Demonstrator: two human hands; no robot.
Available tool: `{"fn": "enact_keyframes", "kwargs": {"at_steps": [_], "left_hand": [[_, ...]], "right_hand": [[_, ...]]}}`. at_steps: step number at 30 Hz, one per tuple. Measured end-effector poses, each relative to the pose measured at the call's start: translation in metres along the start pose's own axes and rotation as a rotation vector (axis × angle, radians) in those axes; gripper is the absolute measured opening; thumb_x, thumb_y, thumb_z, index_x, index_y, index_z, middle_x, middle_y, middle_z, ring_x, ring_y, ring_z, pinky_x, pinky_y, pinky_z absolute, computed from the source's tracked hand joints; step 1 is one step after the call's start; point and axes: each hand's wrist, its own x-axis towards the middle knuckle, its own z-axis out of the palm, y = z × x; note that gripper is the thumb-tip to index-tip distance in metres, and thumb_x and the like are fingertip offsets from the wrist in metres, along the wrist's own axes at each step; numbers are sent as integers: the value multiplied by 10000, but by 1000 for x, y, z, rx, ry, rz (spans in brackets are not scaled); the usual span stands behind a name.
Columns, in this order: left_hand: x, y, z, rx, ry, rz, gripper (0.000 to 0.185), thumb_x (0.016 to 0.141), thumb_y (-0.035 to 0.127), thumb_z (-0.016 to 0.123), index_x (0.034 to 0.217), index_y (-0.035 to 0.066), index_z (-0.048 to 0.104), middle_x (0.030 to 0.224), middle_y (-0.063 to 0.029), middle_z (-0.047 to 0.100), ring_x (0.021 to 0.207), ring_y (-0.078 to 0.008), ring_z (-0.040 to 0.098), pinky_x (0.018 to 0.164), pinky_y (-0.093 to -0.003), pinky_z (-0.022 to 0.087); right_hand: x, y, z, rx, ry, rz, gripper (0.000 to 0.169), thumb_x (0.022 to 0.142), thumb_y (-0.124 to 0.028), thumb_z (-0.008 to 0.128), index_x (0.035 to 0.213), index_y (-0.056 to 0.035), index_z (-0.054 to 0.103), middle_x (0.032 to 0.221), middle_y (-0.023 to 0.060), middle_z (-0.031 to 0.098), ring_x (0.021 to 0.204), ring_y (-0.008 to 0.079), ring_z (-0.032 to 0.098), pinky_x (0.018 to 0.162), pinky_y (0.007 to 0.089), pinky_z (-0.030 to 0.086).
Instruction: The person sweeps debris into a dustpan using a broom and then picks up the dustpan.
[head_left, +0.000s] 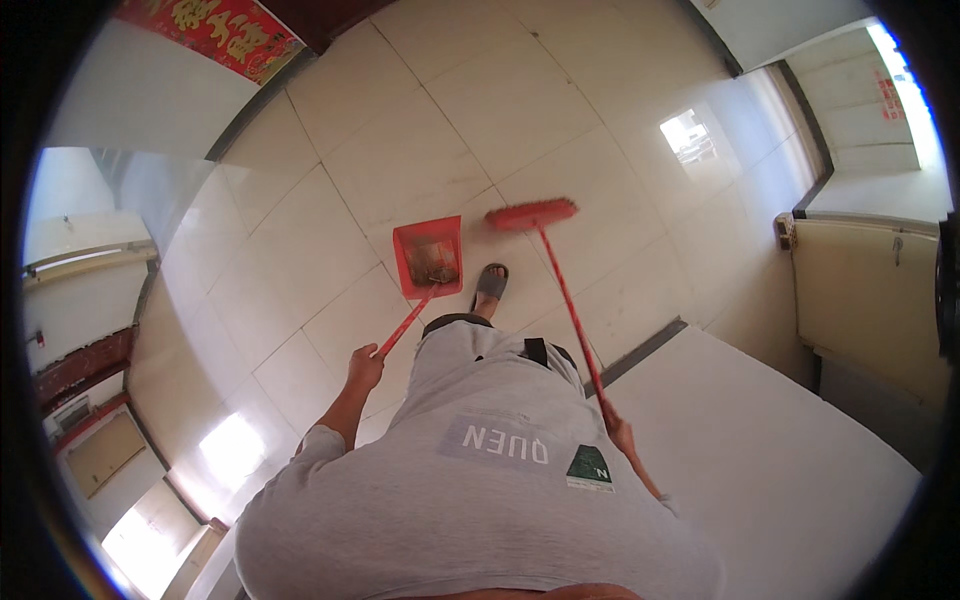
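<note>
My left hand (366, 367) grips the handle of a red long-handled dustpan (400, 259), whose pan is at floor level ahead of me and to the left. Dark dirt or debris shows at the back of the pan, near the handle. On the other side, my right hand (618, 430) is closed around the red handle of a broom (532, 215). Slightly blurred, the broom's red head lies across the floor to the right of the dustpan, with a gap between the two. One foot in a dark slide sandal (493, 281) stands just behind that gap.
Pale glossy floor tiles (405, 157) spread ahead. A white wall (780, 442) with a dark baseboard (641, 351) rises close on my right. Farther right, a power strip (785, 231) hangs beside a cream panel. A red banner bearing writing (225, 34) is at the upper left.
</note>
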Motion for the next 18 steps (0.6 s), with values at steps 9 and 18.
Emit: {"fn": "enact_keyframes", "kwargs": {"at_steps": [9,18], "left_hand": [[25,-6,-1,-54,-6,20,249,848,216,599,912,-22,632,667,-137,615,595,-189,591,525,-336,445],[65,5,0,-5,33,133,209,845,173,580,858,-25,646,685,-185,640,616,-234,625,564,-372,473]], "right_hand": [[121,-90,5,-197,-123,-20,589,850,-180,499,1405,-223,305,917,250,637,848,447,606,709,536,463],[203,-154,-56,-39,80,-99,514,871,-225,502,1375,-219,403,945,251,635,877,420,614,747,503,480]]}}
